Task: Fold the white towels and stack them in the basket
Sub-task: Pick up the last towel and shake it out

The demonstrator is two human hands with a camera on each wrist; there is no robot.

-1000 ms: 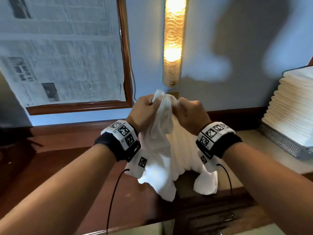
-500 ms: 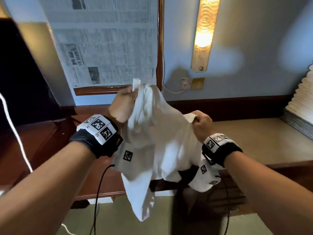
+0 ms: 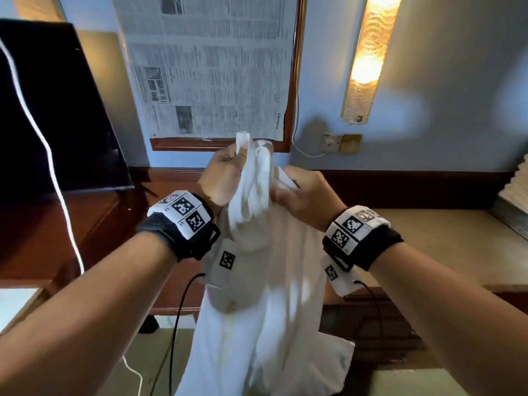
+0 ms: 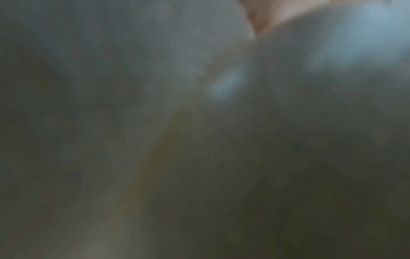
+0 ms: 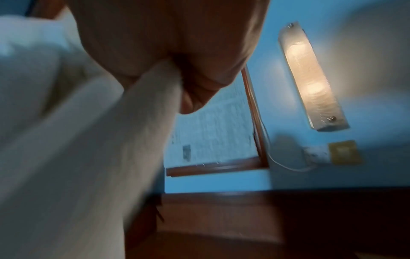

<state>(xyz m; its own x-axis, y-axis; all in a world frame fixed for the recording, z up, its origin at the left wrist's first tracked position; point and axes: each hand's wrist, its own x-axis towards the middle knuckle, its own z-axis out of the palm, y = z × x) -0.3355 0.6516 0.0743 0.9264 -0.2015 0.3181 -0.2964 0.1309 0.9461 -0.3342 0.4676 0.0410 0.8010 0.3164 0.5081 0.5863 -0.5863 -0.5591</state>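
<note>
Indoors, wooden desk [image 3: 94,224], blue wall [image 3: 457,110], lit lamp [image 3: 368,52]

White towel [image 3: 265,295] hanging soft, matt cloth, creasing in folds. Tabletop [image 3: 94,224] showing dark polished wood, glossy reddish sheen. Newspaper [image 3: 211,67] sitting as thin matt paper inside wood frame [image 3: 294,81]. Wall lamp [image 3: 368,52] glowing through rippled, textured glass. Wristbands [image 3: 183,215] looking black fabric.

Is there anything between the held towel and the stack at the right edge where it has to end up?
Nothing visible. Both the left hand and the right hand grip the towel in the air; the countertop between it and the stack looks bare. The basket itself is mostly out of frame.
</note>
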